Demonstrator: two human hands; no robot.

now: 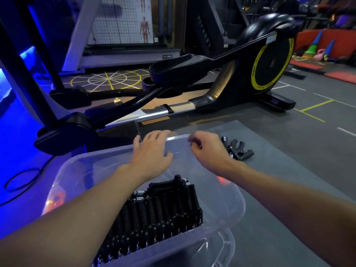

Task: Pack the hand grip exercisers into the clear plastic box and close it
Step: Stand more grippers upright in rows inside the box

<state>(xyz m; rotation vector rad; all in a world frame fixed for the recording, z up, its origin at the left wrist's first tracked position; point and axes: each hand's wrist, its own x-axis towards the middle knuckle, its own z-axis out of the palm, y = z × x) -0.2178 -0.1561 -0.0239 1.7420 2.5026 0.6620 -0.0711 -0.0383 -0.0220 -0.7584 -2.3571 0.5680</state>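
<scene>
A clear plastic box (217,191) sits on a grey mat right in front of me. Inside it, several black hand grip exercisers (154,211) stand packed in a tight row. My left hand (152,151) lies flat with fingers spread on clear plastic at the box's far edge; whether that sheet is a lid or the box wall is unclear. My right hand (207,151) hovers at the far right corner with its fingers curled, and what they pinch is hidden. A few loose black exercisers (238,149) lie on the mat just right of that hand.
The grey mat (285,170) extends to the right of the box. A black and yellow elliptical trainer (212,89) stands close behind the box. A black cable (21,180) loops on the blue-lit floor at the left. Gym gear lines the far right.
</scene>
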